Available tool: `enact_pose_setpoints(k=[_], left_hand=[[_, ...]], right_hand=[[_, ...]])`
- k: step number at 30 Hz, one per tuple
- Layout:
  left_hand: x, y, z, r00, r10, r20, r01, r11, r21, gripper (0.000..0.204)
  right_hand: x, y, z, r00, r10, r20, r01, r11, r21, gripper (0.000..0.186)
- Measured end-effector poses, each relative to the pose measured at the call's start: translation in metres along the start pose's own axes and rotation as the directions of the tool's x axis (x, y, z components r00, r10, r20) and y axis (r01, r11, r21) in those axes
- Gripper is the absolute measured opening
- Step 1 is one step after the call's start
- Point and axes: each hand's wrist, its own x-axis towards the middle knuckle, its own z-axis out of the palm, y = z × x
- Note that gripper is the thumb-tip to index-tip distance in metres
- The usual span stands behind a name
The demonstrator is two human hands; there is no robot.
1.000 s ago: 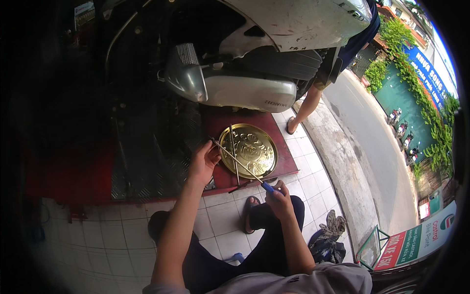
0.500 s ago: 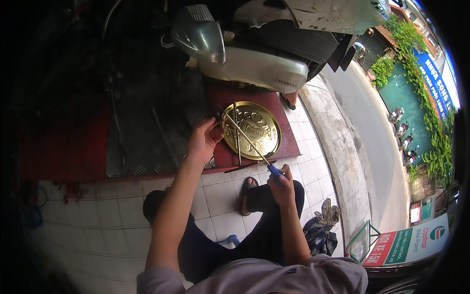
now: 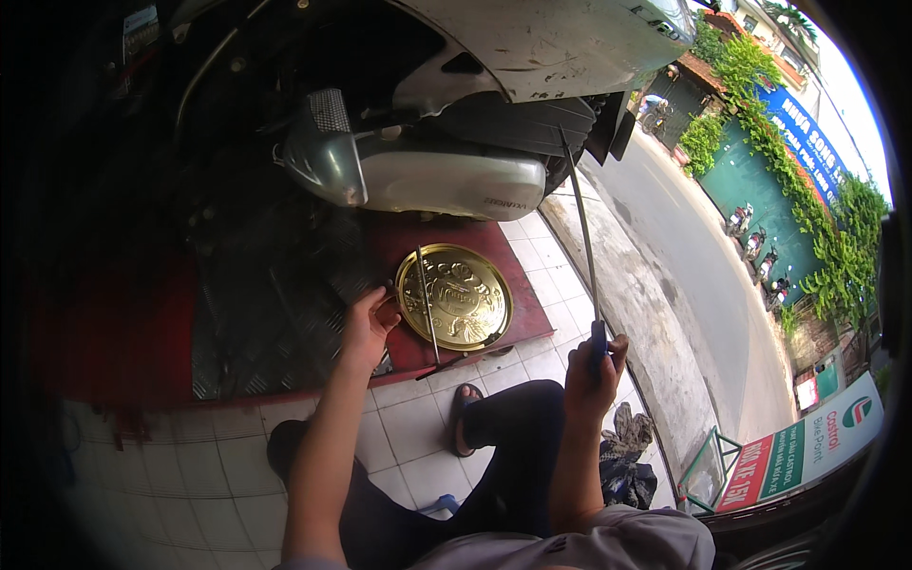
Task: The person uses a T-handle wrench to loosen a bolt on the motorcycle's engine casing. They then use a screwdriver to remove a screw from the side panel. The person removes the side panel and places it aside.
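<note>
My right hand (image 3: 591,372) grips the dark handle of a long screwdriver (image 3: 579,228), its thin shaft pointing up toward the scooter's rear. My left hand (image 3: 366,323) rests at the left edge of a round golden tray (image 3: 454,296) on the red platform, fingers curled near a small part; whether it holds anything is unclear. A second long thin tool (image 3: 429,309) lies across the tray. My legs in dark trousers stretch over the tiled floor.
A scooter with a silver exhaust (image 3: 418,176) stands on a red ramp with a metal tread plate (image 3: 266,313). Rags (image 3: 622,456) lie by my right leg. A street with parked motorbikes and a green hedge runs to the right.
My right hand has lifted the screwdriver off the tray and swung it upright to the right. The view has moved closer to the scooter; my left hand stays at the tray's edge.
</note>
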Motion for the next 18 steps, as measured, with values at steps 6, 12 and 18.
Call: enact_pose_setpoints(k=[6, 12, 18], left_hand=[[-0.006, 0.003, 0.002, 1.0, 0.019, -0.002, -0.019, 0.999, 0.05, 0.017], [-0.012, 0.002, 0.031, 0.937, 0.211, 0.278, -0.333, 0.777, 0.534, 0.02], [-0.002, -0.002, 0.158, 0.656, 0.463, 0.596, -0.754, 0.369, 0.544, 0.038]], right_hand=[[0.005, -0.019, -0.02, 0.997, -0.071, -0.013, 0.069, 0.992, -0.105, 0.024], [0.013, -0.023, -0.003, 0.984, -0.15, -0.095, 0.113, 0.942, -0.317, 0.017], [0.035, -0.03, 0.005, 0.983, -0.185, -0.019, 0.154, 0.867, -0.473, 0.01]])
